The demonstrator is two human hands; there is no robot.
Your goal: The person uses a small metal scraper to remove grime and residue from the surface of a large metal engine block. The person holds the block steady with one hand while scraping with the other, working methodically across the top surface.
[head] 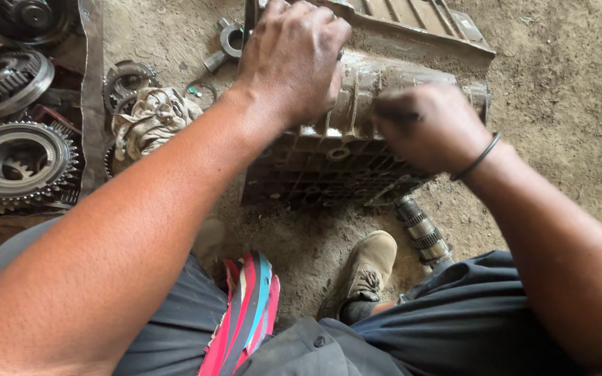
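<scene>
The person sits low over a dirty metal gearbox housing (336,163) that lies on the dirt floor (559,90), just beyond a tan shoe (369,268). The left hand (292,59) presses on the far left part of the housing with its fingers curled tight, though whether they clasp a part of it or a small tool cannot be told. The right hand (428,127), with a black band (477,157) at the wrist, rests on the rounded right end, fingers closed down over it; what they pinch is hidden. A ribbed shaft (421,233) lies on the ground just beside the housing's near right corner, near the shoe. To the left, a knotted rag (149,122) sits among loose gears (19,160) and a small ring fitting (230,36). The housing looks greasy and rests on loose dirt, so it seems likely to shift or rock under the pressing hands, and a slip could drive knuckles into the ribbed grid. The shaft could roll under the foot.
</scene>
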